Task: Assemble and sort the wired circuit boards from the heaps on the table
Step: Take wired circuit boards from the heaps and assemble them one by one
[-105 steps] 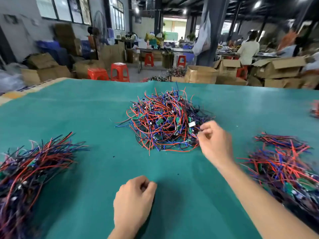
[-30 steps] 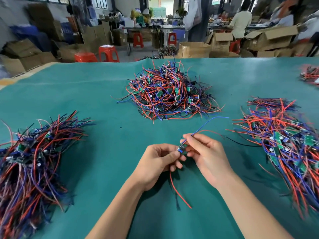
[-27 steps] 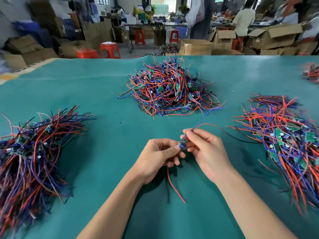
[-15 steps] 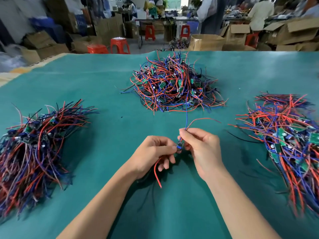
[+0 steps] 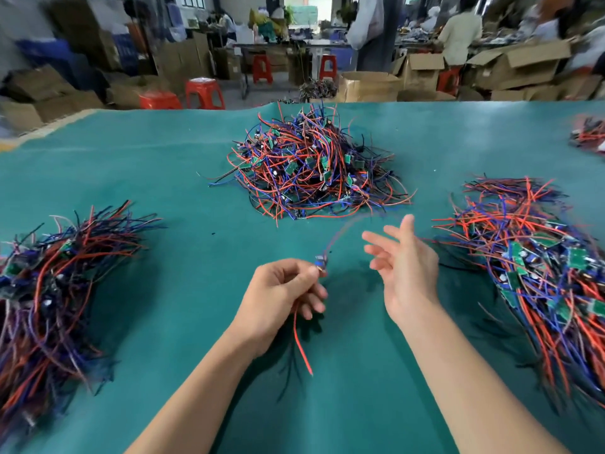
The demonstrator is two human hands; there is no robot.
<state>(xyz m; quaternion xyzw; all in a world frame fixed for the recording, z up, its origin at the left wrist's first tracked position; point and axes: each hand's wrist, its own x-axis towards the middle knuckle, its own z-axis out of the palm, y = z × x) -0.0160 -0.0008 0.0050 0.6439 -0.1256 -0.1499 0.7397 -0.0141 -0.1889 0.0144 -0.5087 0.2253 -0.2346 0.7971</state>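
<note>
Green tabletop [image 5: 183,290], three wire heaps near edges. Left hand [image 5: 278,299] pinches small board [image 5: 320,262], keeping wires off table. Right hand [image 5: 404,273] spread, holding nothing.

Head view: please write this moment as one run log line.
left hand: grip shut on wired board | right hand: open, off board | heaps: left, middle, right | table

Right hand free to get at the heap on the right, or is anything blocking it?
Probably yes. The right hand is open and empty, hovering beside the right heap with only bare green table between them. The left hand alone pinches the small board, so nothing ties the right hand up.
</note>
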